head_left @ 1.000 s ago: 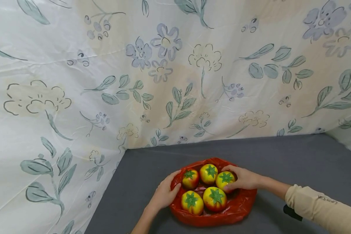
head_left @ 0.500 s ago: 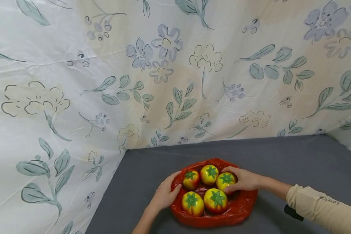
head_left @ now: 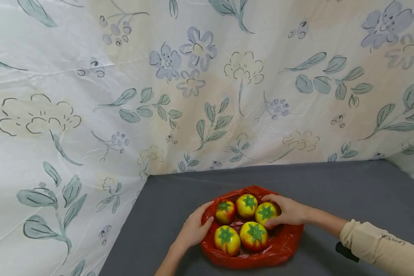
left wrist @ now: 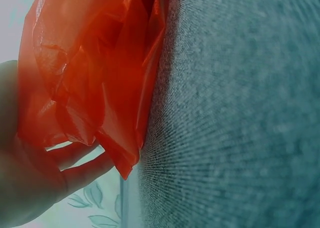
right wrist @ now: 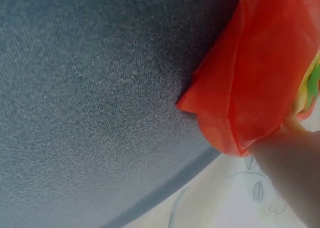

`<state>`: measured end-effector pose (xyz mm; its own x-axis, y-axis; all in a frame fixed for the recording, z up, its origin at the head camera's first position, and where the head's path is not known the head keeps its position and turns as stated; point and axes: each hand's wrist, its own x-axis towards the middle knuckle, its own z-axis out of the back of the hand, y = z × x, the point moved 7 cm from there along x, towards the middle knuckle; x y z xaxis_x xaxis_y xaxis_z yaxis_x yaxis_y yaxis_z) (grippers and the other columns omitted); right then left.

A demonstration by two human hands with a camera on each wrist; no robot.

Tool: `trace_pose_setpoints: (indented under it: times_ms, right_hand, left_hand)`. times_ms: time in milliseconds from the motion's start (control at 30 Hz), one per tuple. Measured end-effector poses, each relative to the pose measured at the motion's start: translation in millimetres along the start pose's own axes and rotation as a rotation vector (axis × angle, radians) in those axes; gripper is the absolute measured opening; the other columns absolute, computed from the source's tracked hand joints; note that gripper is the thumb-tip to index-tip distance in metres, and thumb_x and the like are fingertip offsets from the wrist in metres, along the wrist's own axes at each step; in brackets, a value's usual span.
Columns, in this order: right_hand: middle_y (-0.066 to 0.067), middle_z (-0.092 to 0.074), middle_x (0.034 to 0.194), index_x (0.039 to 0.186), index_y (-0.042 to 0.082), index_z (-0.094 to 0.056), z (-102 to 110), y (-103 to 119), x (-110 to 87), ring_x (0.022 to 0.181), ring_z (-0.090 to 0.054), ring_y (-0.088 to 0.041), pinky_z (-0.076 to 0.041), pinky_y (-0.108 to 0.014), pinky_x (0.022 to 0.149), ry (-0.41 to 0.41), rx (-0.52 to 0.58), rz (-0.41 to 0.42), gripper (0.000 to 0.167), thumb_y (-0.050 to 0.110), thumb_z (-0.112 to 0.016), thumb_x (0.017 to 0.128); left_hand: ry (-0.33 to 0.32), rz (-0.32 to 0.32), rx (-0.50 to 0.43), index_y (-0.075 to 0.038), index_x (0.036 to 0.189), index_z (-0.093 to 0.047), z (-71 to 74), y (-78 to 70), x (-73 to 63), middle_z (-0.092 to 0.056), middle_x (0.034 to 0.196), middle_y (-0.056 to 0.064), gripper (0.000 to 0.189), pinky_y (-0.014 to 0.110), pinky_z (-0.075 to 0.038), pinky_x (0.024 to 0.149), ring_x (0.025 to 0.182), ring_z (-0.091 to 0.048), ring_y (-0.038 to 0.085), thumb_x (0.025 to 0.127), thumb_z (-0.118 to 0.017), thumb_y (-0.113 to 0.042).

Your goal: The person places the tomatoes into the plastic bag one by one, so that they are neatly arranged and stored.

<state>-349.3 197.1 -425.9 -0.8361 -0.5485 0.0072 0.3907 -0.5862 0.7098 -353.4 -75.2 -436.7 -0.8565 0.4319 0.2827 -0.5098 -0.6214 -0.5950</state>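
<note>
A red plastic bag (head_left: 248, 262) with its rim spread into a ring sits on the grey cloth. Inside lie several glossy yellow-and-red fruits, tomato-like, with green star-shaped caps; one large fruit (head_left: 253, 236) is at the front. My left hand (head_left: 193, 227) holds the bag's left rim, thumb over the inside and fingers outside. In the left wrist view, the crinkled red plastic (left wrist: 100, 68) covers part of the fingers. My right hand (head_left: 287, 211) reaches over the right rim and grips the rightmost yellow fruit (head_left: 265, 212) between thumb and fingers. The right wrist view shows the bag's outer side (right wrist: 250, 83).
Dark grey cloth (head_left: 179, 188) covers the table around the bag. A white floral curtain (head_left: 207, 84) hangs behind and along the left side. A black strap (head_left: 346, 252) shows beneath the right cream sleeve (head_left: 376, 241).
</note>
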Motion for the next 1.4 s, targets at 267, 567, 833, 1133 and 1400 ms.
trace_pose_setpoints:
  times_ms: [267,567,833,1133,1400]
  right_hand:
    - [-0.013,-0.05,0.116,0.131,0.001,-0.047,2.2,6.7,-3.3,0.094,-0.05,-0.024,-0.047,-0.035,0.073,-0.044,-0.089,0.053,0.072,0.035,-0.079,0.077]
    - [-0.013,-0.051,0.119,0.131,0.003,-0.048,3.8,4.8,-6.5,0.1,-0.051,-0.026,-0.048,-0.04,0.081,-0.051,-0.14,0.065,0.072,0.036,-0.08,0.076]
    - [-0.017,-0.052,0.124,0.131,0.002,-0.049,14.7,11.6,-19.2,0.11,-0.051,-0.036,-0.046,-0.054,0.086,-0.095,-0.15,0.117,0.067,0.037,-0.076,0.081]
    - [-0.004,-0.057,0.117,0.123,0.008,-0.058,19.2,16.9,-30.6,0.106,-0.055,-0.025,-0.05,-0.044,0.085,-0.205,-0.297,0.201,0.046,0.036,-0.068,0.088]
    - [-0.004,-0.056,0.117,0.121,0.008,-0.059,29.0,19.3,-27.6,0.108,-0.054,-0.026,-0.049,-0.046,0.085,-0.25,-0.359,0.206,0.042,0.03,-0.07,0.087]
  left_hand:
    - [0.01,0.014,0.006,-0.015,0.141,-0.046,1.0,-1.2,0.6,-0.051,0.136,0.008,0.048,0.05,-0.044,0.094,0.121,-0.05,0.027,0.094,-0.06,-0.018]
    - [0.019,0.027,-0.006,-0.015,0.14,-0.047,0.1,0.3,-2.3,-0.051,0.136,0.007,0.048,0.05,-0.044,0.094,0.122,-0.05,0.027,0.094,-0.059,-0.019]
    - [0.011,0.028,0.002,-0.016,0.141,-0.046,2.7,1.7,-4.5,-0.051,0.135,0.007,0.048,0.049,-0.044,0.093,0.121,-0.05,0.026,0.094,-0.059,-0.019]
    - [0.001,0.037,-0.02,-0.018,0.14,-0.047,8.8,4.0,-5.9,-0.051,0.136,0.004,0.047,0.052,-0.042,0.096,0.123,-0.048,0.026,0.098,-0.051,-0.037]
    - [-0.024,0.018,-0.007,-0.015,0.142,-0.044,35.3,0.3,4.3,-0.048,0.139,0.01,0.051,0.055,-0.043,0.092,0.119,-0.051,0.031,0.101,-0.039,-0.044]
